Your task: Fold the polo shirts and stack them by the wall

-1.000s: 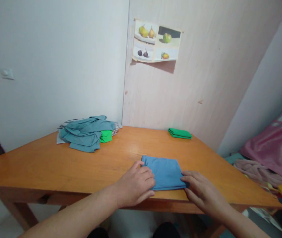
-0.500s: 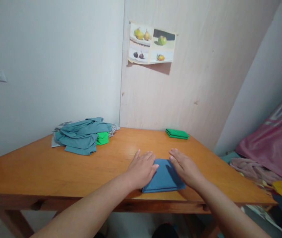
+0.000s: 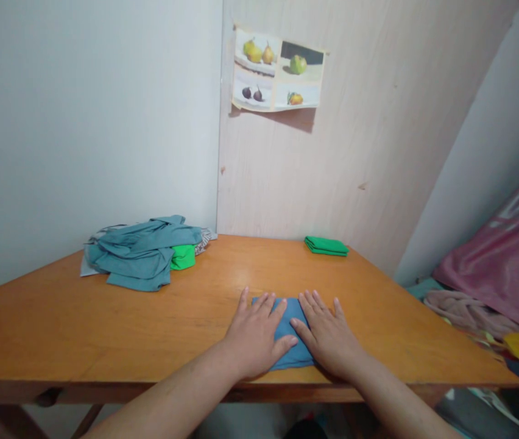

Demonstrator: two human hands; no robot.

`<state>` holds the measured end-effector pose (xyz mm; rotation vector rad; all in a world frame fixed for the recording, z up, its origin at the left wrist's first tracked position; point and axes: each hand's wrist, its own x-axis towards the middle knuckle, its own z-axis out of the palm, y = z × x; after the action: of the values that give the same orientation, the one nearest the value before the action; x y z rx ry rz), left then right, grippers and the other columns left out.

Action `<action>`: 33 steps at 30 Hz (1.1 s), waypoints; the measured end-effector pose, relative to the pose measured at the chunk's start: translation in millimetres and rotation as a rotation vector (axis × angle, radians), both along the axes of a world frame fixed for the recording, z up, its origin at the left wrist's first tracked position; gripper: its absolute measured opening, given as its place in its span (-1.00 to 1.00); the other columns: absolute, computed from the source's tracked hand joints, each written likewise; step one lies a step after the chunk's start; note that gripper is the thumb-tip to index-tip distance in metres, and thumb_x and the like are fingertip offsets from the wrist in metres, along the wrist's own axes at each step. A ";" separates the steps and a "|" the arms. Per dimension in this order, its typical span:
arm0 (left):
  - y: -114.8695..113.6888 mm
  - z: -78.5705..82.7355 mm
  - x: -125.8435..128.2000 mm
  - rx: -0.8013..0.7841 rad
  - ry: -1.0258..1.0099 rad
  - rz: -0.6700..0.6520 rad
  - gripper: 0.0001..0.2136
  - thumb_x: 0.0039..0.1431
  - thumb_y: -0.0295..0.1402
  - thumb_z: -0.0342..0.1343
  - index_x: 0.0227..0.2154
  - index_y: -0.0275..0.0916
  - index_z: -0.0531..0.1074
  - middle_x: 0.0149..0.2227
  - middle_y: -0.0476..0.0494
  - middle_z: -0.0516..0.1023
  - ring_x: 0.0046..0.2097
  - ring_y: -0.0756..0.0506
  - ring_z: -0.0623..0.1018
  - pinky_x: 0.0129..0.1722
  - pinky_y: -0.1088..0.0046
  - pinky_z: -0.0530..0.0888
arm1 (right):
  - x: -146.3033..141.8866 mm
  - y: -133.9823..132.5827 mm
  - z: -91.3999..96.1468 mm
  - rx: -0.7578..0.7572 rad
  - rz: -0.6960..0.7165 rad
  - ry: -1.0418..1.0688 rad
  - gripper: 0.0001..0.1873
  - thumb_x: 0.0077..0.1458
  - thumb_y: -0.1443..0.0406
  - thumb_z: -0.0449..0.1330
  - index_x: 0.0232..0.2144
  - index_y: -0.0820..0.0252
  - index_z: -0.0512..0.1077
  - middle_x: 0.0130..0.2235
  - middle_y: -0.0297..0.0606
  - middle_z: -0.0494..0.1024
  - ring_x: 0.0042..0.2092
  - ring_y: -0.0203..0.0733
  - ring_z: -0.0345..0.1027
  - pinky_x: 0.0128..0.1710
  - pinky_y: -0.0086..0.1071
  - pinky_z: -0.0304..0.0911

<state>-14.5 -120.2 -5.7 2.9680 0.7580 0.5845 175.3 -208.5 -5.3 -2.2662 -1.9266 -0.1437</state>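
Note:
A folded blue cloth lies flat near the front edge of the wooden table. My left hand rests palm down on its left part, fingers spread. On its right part lies my right hand, also flat with the fingers apart. Between the two thumbs a strip of the blue cloth shows; much of the rest is covered by my hands.
A crumpled heap of grey-green clothes with a bright green piece sits at the back left. At the back right is a folded green cloth. Beyond the table's right side hangs a pink curtain.
Both hands have come down flatter onto the blue cloth and their fingers have spread. They now cover more of it. The view has shifted slightly right.

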 end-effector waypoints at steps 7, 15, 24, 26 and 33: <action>1.0 -1.8 1.1 -0.044 -0.003 0.004 -0.30 0.29 0.18 -0.26 0.29 -0.17 0.23 0.33 -0.36 0.26 0.36 -0.38 0.20 0.32 -0.26 -0.27 | -0.3 -0.5 2.2 -0.035 0.021 0.019 -0.22 0.31 -0.16 -0.26 0.39 0.10 0.04 0.42 -0.10 -0.06 0.44 0.12 -0.28 0.32 0.30 -0.52; 1.2 -1.9 0.6 -0.139 0.030 0.020 -0.28 0.30 0.18 -0.26 0.30 -0.22 0.22 0.36 -0.35 0.20 0.37 -0.36 0.17 0.32 -0.09 0.09 | -1.5 -0.1 5.1 -0.104 -0.007 0.078 -0.21 0.30 -0.17 -0.27 0.40 0.06 -0.01 0.43 -0.12 -0.07 0.45 0.11 -0.33 0.31 0.32 -0.56; 4.9 -2.3 1.0 -0.175 0.005 -0.007 -0.29 0.29 0.17 -0.21 0.30 -0.24 0.22 0.35 -0.35 0.21 0.36 -0.36 0.18 0.32 0.02 0.11 | 1.6 -3.4 -0.4 0.090 0.017 0.179 -0.29 0.31 -0.10 -0.11 0.35 0.13 0.17 0.39 -0.07 0.10 0.42 0.11 -0.17 0.34 0.27 -0.42; 5.6 -2.2 0.9 -0.186 0.004 -0.014 -0.27 0.28 0.18 -0.21 0.30 -0.26 0.22 0.35 -0.38 0.20 0.36 -0.36 0.18 0.32 0.02 0.10 | 2.3 -13.9 -2.8 0.273 0.025 0.255 -0.35 0.32 -0.03 -0.07 0.29 0.19 0.26 0.35 -0.03 0.21 0.40 0.08 -0.06 0.35 0.19 -0.28; 6.1 1.4 -0.3 -0.187 0.001 -0.053 -0.24 0.28 0.20 -0.24 0.30 -0.30 0.22 0.34 -0.43 0.20 0.36 -0.39 0.17 0.32 0.02 0.09 | -16.2 -84.7 -16.2 0.673 -0.073 0.742 -0.60 0.27 0.03 0.08 -0.05 0.11 0.51 0.01 -0.11 0.57 0.07 -0.02 0.41 0.09 -0.17 0.27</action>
<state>-14.9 -114.0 -4.4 2.8071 0.6908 0.4807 159.1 -293.2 -21.4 -1.6098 -1.1726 0.0394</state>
